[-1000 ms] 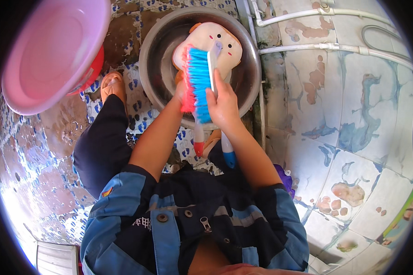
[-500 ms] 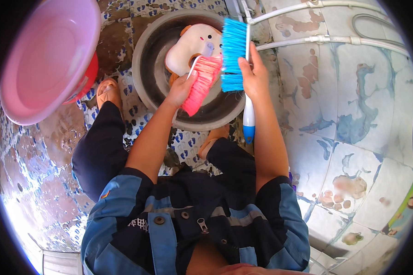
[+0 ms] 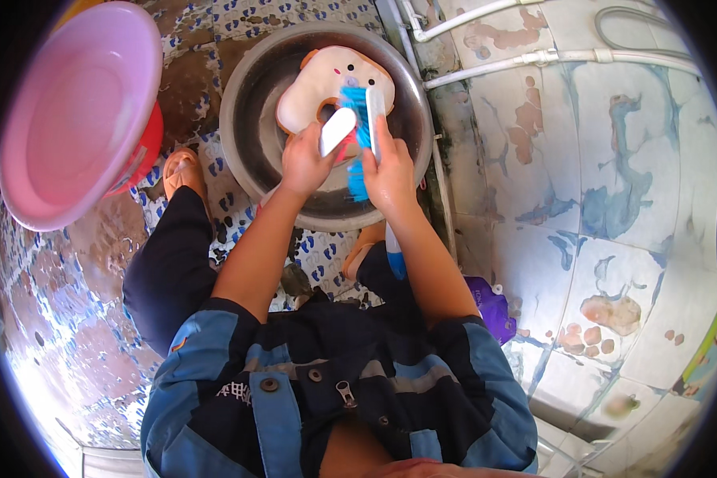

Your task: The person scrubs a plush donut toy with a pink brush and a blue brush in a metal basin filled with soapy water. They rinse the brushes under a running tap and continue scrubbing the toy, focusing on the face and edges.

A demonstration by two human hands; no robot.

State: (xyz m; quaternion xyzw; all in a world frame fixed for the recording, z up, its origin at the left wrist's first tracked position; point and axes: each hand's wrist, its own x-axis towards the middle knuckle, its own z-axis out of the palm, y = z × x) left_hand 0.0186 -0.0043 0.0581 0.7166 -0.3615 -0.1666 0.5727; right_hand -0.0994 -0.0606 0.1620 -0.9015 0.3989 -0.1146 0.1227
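Over the large metal basin (image 3: 235, 119), my left hand (image 3: 304, 163) grips a brush with pink bristles (image 3: 338, 130); its white back faces up. Held in my right hand (image 3: 392, 171) is a brush with blue bristles (image 3: 358, 191), its white and blue handle pointing back toward me. The two brushes are close together, bristles facing each other, and the blue one hides part of the pink one; I cannot tell whether they touch. Beneath them in the basin lies a white cushion (image 3: 299, 103) with an orange-brown edge, a hole in its middle and a small face.
To the left, a big pink basin (image 3: 72, 119) rests tilted on a red bucket (image 3: 147, 151). White pipes (image 3: 518, 60) run along the tiled wall (image 3: 550, 151) on the right. A purple package (image 3: 492, 309) is beside my right elbow. My feet in orange sandals are near the metal basin.
Both brushes have turned, so the pink one now shows its white back. My right hand has moved left and lower, bringing the blue brush over the cushion. The purple package has come into view.
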